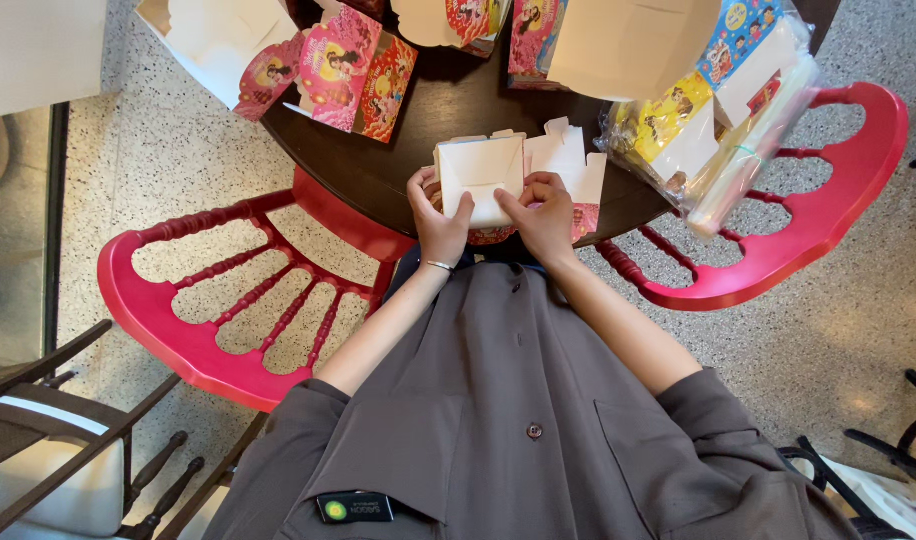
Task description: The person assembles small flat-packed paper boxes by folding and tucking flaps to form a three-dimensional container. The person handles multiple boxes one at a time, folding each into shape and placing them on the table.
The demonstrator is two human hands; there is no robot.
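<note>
Dark table [398,160], one white box [481,175], left hand [436,222], right hand [543,212], two red chairs [228,300]

Both hands [493,215] on a white cardboard box [480,178] — dark round table [378,165], red chairs [228,310]

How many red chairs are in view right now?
2. One red chair lies left of the person, its slatted back across the floor; the other red chair lies to the right, beside the dark round table. Both are partly hidden.
</note>
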